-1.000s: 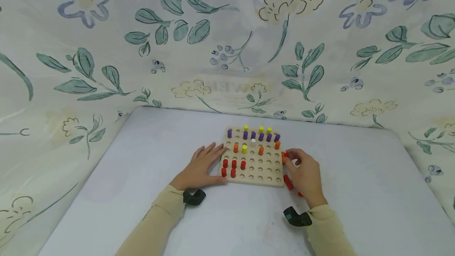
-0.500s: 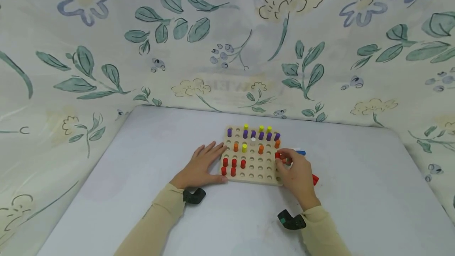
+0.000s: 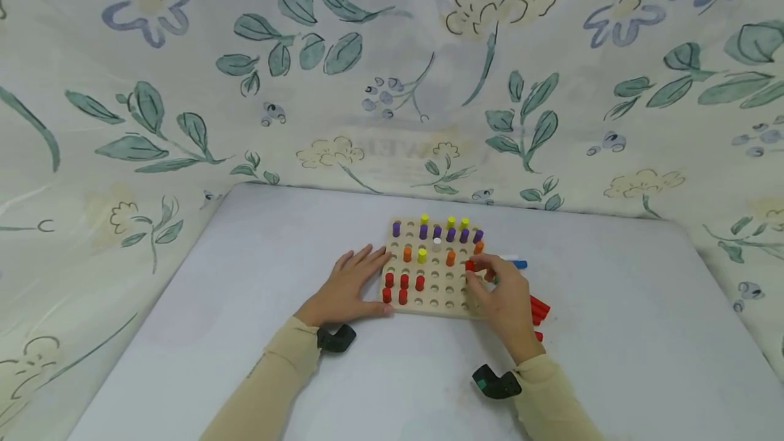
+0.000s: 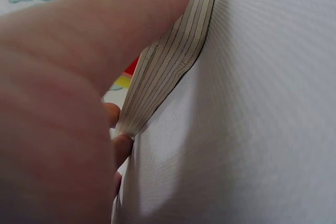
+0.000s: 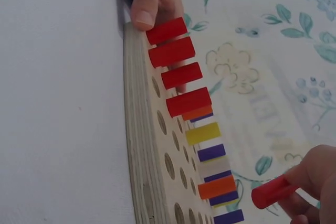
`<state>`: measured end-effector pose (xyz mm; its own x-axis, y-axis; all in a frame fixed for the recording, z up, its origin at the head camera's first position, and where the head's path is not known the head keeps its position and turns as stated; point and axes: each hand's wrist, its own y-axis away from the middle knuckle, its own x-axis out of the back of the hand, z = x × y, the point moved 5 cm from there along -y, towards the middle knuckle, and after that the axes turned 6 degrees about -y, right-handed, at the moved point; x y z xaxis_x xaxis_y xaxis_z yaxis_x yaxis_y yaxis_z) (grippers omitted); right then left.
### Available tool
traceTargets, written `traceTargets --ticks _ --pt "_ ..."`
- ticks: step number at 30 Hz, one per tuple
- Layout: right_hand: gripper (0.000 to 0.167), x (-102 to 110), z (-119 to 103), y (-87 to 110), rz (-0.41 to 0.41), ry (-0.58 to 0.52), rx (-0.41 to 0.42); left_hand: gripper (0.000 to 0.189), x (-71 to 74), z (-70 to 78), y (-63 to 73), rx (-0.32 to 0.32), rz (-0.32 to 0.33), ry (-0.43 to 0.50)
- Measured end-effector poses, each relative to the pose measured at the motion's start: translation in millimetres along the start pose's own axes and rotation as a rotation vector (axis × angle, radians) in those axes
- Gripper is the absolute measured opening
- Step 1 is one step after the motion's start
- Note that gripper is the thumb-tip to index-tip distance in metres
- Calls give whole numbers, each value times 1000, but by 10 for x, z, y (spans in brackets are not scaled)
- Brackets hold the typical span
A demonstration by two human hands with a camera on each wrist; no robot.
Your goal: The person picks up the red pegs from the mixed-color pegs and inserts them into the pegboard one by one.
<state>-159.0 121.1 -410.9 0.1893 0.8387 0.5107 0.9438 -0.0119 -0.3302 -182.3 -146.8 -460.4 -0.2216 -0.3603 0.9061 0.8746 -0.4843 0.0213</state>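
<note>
White bench: left fingers spread, nine o'clock of board; red peg pinched in right fingers, three o'clock; could drop if loosened.

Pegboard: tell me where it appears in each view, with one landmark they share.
Head: pegboard slightly right of and below centre.
Left wrist: its layered edge slants from top middle down leftward.
Right wrist: left of centre, running down to the bottom.
Shared landmark: left hand, touching it.
</note>
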Motion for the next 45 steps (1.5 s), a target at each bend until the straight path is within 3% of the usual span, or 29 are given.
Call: traceTargets --ticks 25,35,45 --pt "20 -241 -116 71 -72 22 128 101 -47 -14 12 2 3 21" --pt "19 -328 -143 70 -131 8 131 101 -33 -35 -4 9 7 3" --pt "20 -406 -185 118 -143 22 204 101 -12 -14 1 2 7 2"
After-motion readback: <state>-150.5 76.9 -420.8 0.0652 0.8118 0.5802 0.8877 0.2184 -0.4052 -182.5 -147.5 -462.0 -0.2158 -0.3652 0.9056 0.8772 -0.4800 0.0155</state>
